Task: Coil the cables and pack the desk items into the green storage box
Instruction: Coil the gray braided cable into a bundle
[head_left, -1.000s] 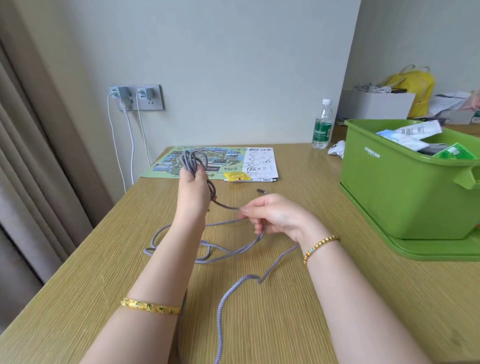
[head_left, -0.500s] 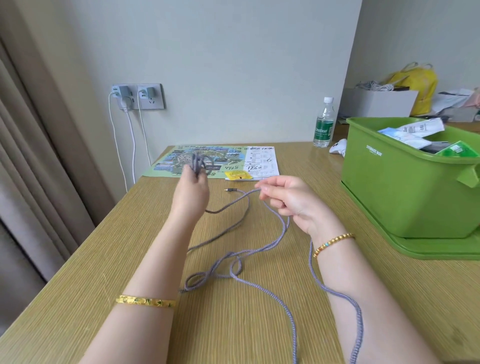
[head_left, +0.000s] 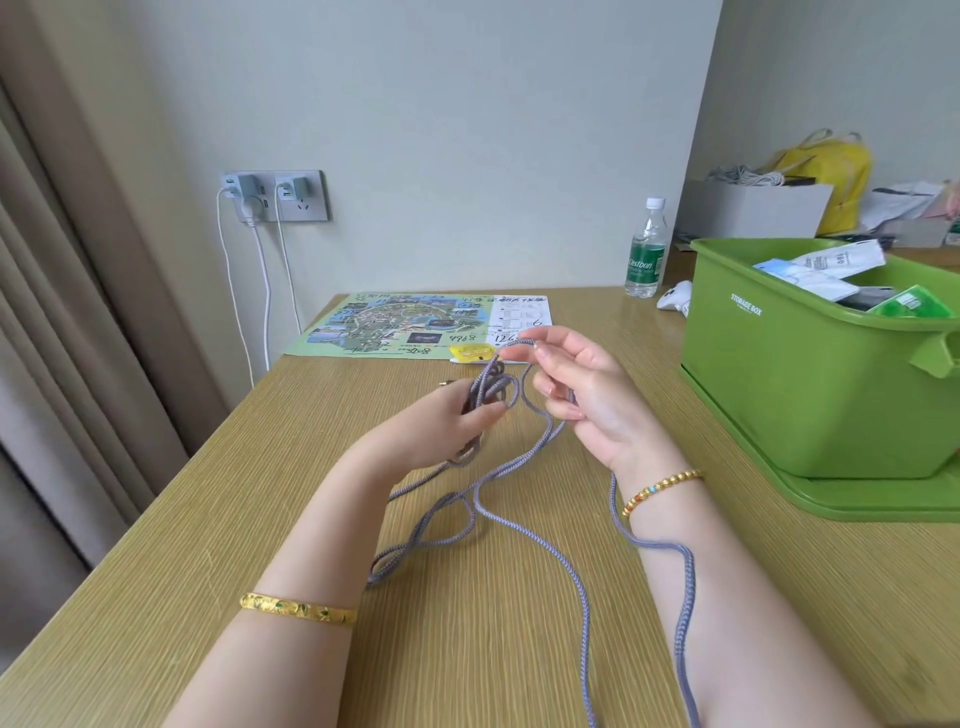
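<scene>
A grey braided cable lies in loose loops on the wooden desk and trails off the bottom edge. My left hand grips a small bundle of coiled cable loops above the desk. My right hand pinches a strand of the same cable at its fingertips, right beside the bundle, and the cable runs down across that wrist. The green storage box stands on its lid at the right, holding several packets and papers.
A printed map sheet and a small yellow packet lie at the far side of the desk. A water bottle and a white object stand near the box. Two chargers sit in the wall socket. A curtain hangs at left.
My right hand has brought its strand up and over to the bundle in my left hand, which has dropped lower and moved right. The loose loops on the desk have shifted.
</scene>
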